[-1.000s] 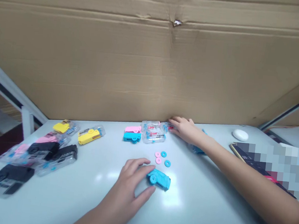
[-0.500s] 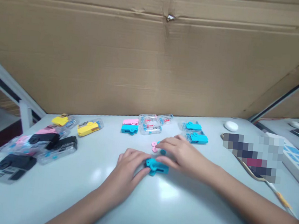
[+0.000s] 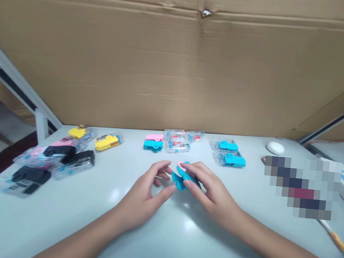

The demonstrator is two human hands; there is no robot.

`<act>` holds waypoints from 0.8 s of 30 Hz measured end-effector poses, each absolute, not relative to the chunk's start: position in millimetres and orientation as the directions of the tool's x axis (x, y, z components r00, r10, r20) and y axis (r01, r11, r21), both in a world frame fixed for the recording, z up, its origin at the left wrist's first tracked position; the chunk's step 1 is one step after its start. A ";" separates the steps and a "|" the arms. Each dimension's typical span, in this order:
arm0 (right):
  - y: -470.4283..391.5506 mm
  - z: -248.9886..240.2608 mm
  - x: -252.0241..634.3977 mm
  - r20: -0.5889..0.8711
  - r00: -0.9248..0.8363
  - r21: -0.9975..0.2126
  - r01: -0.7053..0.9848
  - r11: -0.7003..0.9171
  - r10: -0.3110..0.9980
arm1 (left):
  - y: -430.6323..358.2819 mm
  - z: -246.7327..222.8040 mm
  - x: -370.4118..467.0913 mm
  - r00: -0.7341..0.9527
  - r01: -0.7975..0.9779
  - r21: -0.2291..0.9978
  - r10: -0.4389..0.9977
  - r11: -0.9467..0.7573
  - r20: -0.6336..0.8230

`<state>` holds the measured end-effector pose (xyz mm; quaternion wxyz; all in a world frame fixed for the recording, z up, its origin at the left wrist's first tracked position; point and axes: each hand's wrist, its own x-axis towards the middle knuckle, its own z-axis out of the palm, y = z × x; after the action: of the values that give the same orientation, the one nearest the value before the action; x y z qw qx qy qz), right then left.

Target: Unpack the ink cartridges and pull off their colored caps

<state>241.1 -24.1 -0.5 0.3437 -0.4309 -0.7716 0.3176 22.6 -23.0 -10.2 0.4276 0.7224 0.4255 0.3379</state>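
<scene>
the right hand (image 3: 211,189) pinches a blue plastic casing (image 3: 178,181) between thumb and fingers over the worktop (image 3: 161,241); the left hand (image 3: 144,189) is loosely open beside it, its thumb so near that i cannot tell whether it touches. a light pinch on the edges, with the left hand steadying the free end, should handle it best. a pink ring (image 3: 179,164) shows just beyond; farther back lie clear cases (image 3: 178,147).

The blue casing (image 3: 179,182) has passed to the right hand (image 3: 212,191) — the left hand (image 3: 142,190) has loosened.
</scene>
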 end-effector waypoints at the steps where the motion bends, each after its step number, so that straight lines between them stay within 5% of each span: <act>1: -25.5 0.8 240.3 0.244 -0.367 -0.821 0.414 0.393 0.898 | -23.4 -9.1 23.0 0.423 0.309 0.914 0.899 -0.263 0.116; 7: -34.2 -2.0 230.9 0.203 -0.310 -0.903 0.308 0.300 0.929 | -26.2 -2.9 27.1 0.525 0.340 0.905 0.850 -0.257 0.044; 24: -41.0 -12.3 228.1 0.152 -0.368 -0.979 0.073 0.191 0.917 | -31.6 -6.0 22.0 0.613 0.511 0.660 0.771 -0.551 0.169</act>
<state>228.1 -41.0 -12.3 0.4143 -0.3802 -0.6512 0.5097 22.0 -31.6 -6.0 0.2874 0.8509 0.3767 0.2268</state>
